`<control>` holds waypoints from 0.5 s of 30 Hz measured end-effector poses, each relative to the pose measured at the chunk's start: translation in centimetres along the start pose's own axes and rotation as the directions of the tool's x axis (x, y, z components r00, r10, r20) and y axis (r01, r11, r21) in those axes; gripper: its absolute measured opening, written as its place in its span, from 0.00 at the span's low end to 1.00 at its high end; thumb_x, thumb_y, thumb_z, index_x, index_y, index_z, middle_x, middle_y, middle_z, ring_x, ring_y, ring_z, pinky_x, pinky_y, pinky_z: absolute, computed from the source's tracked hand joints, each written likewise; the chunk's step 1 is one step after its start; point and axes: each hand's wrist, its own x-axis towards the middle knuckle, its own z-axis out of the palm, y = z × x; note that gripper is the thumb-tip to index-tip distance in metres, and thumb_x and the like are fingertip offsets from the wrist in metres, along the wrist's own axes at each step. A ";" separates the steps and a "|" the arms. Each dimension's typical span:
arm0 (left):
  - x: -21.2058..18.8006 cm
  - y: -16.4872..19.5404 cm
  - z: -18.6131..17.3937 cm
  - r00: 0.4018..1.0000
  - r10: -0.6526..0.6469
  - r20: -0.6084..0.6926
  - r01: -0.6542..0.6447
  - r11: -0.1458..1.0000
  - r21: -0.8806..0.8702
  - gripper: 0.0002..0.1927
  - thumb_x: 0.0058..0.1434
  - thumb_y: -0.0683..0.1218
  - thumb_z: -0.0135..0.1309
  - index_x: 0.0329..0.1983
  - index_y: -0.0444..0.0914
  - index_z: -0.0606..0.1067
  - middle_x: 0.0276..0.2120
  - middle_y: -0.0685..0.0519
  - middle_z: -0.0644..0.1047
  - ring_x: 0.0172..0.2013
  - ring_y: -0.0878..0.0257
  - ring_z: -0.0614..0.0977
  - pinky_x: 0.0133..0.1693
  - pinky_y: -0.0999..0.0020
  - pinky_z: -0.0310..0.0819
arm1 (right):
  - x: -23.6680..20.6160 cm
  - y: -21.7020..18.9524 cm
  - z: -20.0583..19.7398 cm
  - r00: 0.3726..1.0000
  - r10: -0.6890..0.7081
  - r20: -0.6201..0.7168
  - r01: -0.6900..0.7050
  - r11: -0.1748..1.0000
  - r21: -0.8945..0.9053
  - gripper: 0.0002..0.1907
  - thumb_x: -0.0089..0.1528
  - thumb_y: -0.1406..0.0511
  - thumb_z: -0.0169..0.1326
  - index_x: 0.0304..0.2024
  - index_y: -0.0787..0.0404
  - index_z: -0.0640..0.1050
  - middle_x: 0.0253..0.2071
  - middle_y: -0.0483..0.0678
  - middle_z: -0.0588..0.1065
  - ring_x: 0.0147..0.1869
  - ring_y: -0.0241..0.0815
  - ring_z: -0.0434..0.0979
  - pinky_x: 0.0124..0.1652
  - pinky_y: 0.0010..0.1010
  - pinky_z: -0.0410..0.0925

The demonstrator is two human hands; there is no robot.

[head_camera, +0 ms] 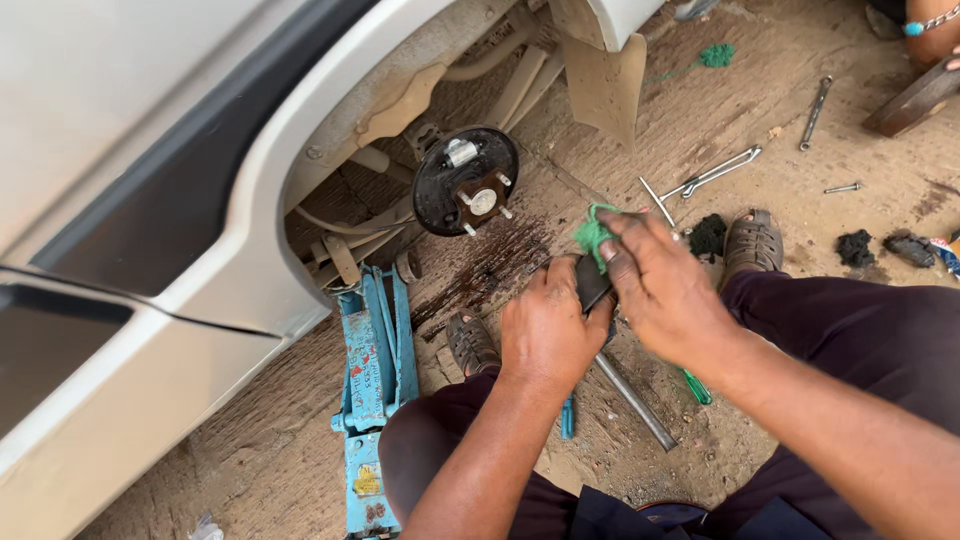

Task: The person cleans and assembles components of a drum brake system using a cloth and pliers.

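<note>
The left hand (548, 325) has its grip closed around a dark part (592, 283), holding it low over the dirt ground (650, 130) between the knees. The right hand (655, 285) presses a green rag (592, 232) against the part's upper end, fingers curled over the cloth. A metal rod (637, 402) lies on the ground just below both hands. To the left, a blue jack (372, 370) sits under the car (150, 150), near the bare hub (467, 182).

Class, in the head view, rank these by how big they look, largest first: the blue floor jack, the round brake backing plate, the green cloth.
1. Blue floor jack, though it lies nearer the camera.
2. Round brake backing plate.
3. Green cloth, partly hidden under the right hand, so its full size is unsure.
</note>
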 end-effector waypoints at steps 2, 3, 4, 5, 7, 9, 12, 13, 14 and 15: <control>1.7 -2.1 2.4 0.999 0.034 0.038 -0.036 0.997 0.069 0.21 0.56 0.47 0.64 0.49 0.33 0.72 0.40 0.38 0.79 0.37 0.41 0.84 0.39 0.48 0.79 | 0.1 0.4 2.0 0.992 -0.083 -0.090 0.079 0.996 -0.046 0.20 0.69 0.67 0.44 0.61 0.67 0.72 0.64 0.66 0.68 0.62 0.63 0.74 0.59 0.43 0.71; 2.3 -3.0 3.4 0.997 0.045 0.056 -0.050 0.994 0.101 0.20 0.58 0.45 0.63 0.48 0.32 0.71 0.41 0.38 0.79 0.38 0.41 0.84 0.39 0.49 0.80 | -0.2 0.8 2.9 0.988 -0.136 -0.071 0.133 0.990 -0.051 0.21 0.68 0.67 0.44 0.62 0.69 0.71 0.62 0.67 0.68 0.62 0.65 0.74 0.58 0.44 0.71; 2.8 -3.7 4.1 0.999 0.012 0.041 -0.015 0.997 0.079 0.25 0.52 0.43 0.64 0.50 0.30 0.71 0.40 0.37 0.79 0.37 0.41 0.84 0.38 0.49 0.80 | -0.3 1.3 3.7 0.981 -0.190 -0.050 0.187 0.981 -0.051 0.22 0.67 0.68 0.44 0.62 0.71 0.71 0.60 0.68 0.69 0.62 0.66 0.74 0.57 0.45 0.71; 3.3 -4.5 4.6 0.999 -0.020 0.027 0.018 0.998 0.058 0.30 0.46 0.42 0.66 0.53 0.29 0.70 0.39 0.36 0.78 0.37 0.40 0.84 0.37 0.49 0.80 | -0.3 2.2 4.3 0.970 -0.242 -0.031 0.241 0.969 -0.052 0.24 0.66 0.68 0.44 0.63 0.73 0.70 0.58 0.68 0.69 0.61 0.68 0.74 0.56 0.47 0.71; 4.3 -5.2 5.7 1.000 -0.018 0.012 0.018 1.000 0.014 0.33 0.43 0.41 0.67 0.53 0.28 0.70 0.37 0.36 0.78 0.36 0.40 0.83 0.37 0.49 0.79 | 1.0 5.2 5.1 0.929 -0.364 -0.071 0.354 0.927 -0.124 0.21 0.65 0.70 0.41 0.60 0.70 0.71 0.58 0.63 0.70 0.63 0.63 0.75 0.61 0.45 0.71; 4.7 -5.6 6.4 1.000 0.007 0.001 -0.007 1.000 -0.023 0.28 0.47 0.43 0.69 0.49 0.30 0.71 0.35 0.38 0.78 0.35 0.42 0.83 0.38 0.50 0.79 | 3.0 8.3 5.2 0.989 -0.139 -0.042 0.134 0.986 -0.102 0.21 0.66 0.71 0.39 0.61 0.67 0.71 0.55 0.61 0.72 0.60 0.59 0.78 0.61 0.43 0.73; 5.0 -5.8 7.4 0.972 0.174 -0.159 -0.176 0.984 0.004 0.29 0.52 0.46 0.68 0.52 0.28 0.70 0.38 0.36 0.78 0.37 0.43 0.83 0.38 0.54 0.80 | 5.1 10.2 5.2 0.933 0.358 0.028 -0.358 0.934 -0.015 0.23 0.67 0.72 0.39 0.65 0.65 0.71 0.51 0.61 0.75 0.53 0.54 0.81 0.57 0.39 0.75; 5.2 -5.9 7.7 0.979 0.153 -0.138 -0.151 0.988 0.023 0.28 0.54 0.47 0.69 0.51 0.28 0.71 0.37 0.37 0.78 0.36 0.43 0.83 0.37 0.53 0.80 | 5.1 9.9 5.4 0.957 0.289 -0.002 -0.289 0.957 -0.008 0.23 0.66 0.73 0.41 0.64 0.67 0.71 0.52 0.61 0.75 0.54 0.54 0.81 0.58 0.39 0.75; 5.2 -6.0 8.0 0.985 0.128 -0.114 -0.124 0.991 0.042 0.27 0.55 0.48 0.69 0.49 0.29 0.71 0.36 0.37 0.78 0.35 0.43 0.83 0.36 0.52 0.80 | 5.0 9.4 5.5 0.975 0.222 -0.030 -0.222 0.975 -0.004 0.23 0.65 0.74 0.42 0.63 0.69 0.71 0.54 0.61 0.75 0.55 0.54 0.80 0.58 0.40 0.74; 5.1 -6.0 8.3 0.992 0.098 -0.084 -0.093 0.994 0.060 0.27 0.56 0.50 0.69 0.48 0.29 0.71 0.34 0.38 0.78 0.34 0.43 0.83 0.35 0.51 0.79 | 4.5 8.8 5.7 0.996 0.060 -0.065 -0.063 0.997 -0.048 0.22 0.63 0.73 0.45 0.60 0.69 0.72 0.54 0.63 0.75 0.56 0.58 0.79 0.57 0.41 0.73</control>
